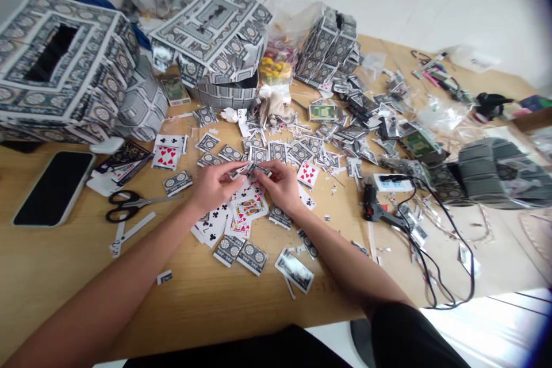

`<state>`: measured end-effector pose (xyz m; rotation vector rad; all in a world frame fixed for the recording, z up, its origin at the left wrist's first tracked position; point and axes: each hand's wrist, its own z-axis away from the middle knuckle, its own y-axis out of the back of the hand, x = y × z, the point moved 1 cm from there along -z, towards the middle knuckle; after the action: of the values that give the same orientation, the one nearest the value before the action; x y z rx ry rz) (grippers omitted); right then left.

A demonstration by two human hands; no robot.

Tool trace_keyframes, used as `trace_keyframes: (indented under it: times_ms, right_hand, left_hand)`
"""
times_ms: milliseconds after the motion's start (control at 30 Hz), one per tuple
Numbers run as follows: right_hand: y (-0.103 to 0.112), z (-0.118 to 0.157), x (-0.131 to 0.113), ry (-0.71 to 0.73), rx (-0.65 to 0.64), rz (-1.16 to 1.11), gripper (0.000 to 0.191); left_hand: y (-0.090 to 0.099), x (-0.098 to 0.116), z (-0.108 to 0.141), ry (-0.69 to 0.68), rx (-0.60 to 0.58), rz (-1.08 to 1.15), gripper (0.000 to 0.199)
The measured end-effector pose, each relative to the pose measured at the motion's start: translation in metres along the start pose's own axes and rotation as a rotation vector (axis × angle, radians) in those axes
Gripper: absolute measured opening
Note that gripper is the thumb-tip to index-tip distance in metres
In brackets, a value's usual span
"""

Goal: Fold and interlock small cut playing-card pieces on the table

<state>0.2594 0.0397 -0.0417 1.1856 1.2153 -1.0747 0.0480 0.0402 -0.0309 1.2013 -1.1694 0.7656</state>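
Observation:
Both my hands meet above a spread of playing cards at the table's middle. My left hand (218, 184) pinches one end of a small folded playing card (261, 169), patterned on its back. The other end sits between the thumb and fingers of my right hand (278, 183). Below my hands lie face-up cards, among them a king (250, 207) and a club card (213, 224). Several folded card pieces (252, 257) rest closer to me. A seven-or-so of hearts (307, 173) lies just right of my right hand.
Black scissors (129, 205) and a phone (54, 188) lie left. A glue gun (379, 207) with looping black cable (472, 270) is at right. Boxes made of folded cards (211, 29) stand at the back, with a round card piece (500, 172) far right. Scraps litter the table (207, 310).

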Motion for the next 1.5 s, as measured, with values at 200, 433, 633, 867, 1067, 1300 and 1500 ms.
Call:
trace_keyframes:
  times_ms: [200, 433, 633, 867, 1067, 1300, 1500]
  right_hand:
    - [0.001, 0.002, 0.003, 0.034, 0.085, 0.050, 0.035]
    - [0.004, 0.002, 0.000, 0.169, 0.077, 0.121, 0.026]
    - [0.001, 0.006, -0.006, 0.224, -0.107, 0.061, 0.033]
    - [0.000, 0.007, -0.008, 0.288, -0.097, 0.255, 0.028]
    - [-0.002, 0.009, -0.008, 0.374, -0.047, 0.371, 0.028]
    - [-0.003, 0.007, -0.007, 0.279, 0.017, 0.352, 0.030]
    - [-0.001, 0.005, -0.005, 0.297, -0.008, 0.358, 0.032]
  left_hand:
    - [0.003, 0.009, -0.004, -0.185, -0.045, -0.022, 0.049]
    - [0.002, 0.010, -0.003, -0.170, -0.062, -0.051, 0.050]
    - [0.005, 0.015, 0.000, -0.099, -0.131, -0.076, 0.047]
    - [0.004, 0.013, -0.001, -0.106, -0.106, -0.159, 0.037]
    - [0.001, 0.011, 0.000, -0.098, -0.092, -0.171, 0.040]
    - [-0.003, 0.004, 0.000, -0.104, 0.003, 0.040, 0.049]
    - [-0.003, -0.002, -0.002, -0.099, 0.073, 0.029, 0.033]
